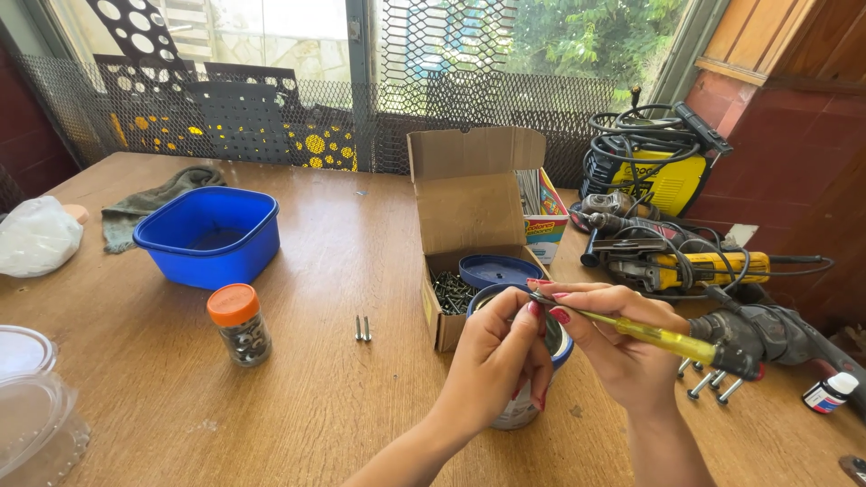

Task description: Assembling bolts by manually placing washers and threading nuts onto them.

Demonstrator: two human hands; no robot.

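My right hand (622, 347) grips a screwdriver (649, 335) with a clear yellow handle, its metal tip pointing left. My left hand (496, 361) pinches at that tip with thumb and fingers; whatever small piece sits between them is hidden. Both hands hover over a round tin (523, 406) with a blue rim. Just behind it stands an open cardboard box (469, 225) holding dark screws (451, 290) and a blue lid (499, 270). Two loose screws (363, 328) lie on the wooden table (316, 271) to the left.
A blue plastic tub (212, 236) and an orange-capped jar (239, 325) stand at left, with clear containers (32, 406) and a white bag (36, 236) at the left edge. Power tools and cables (667, 243), several bolts (708, 379) and a small white bottle (830, 392) crowd the right side.
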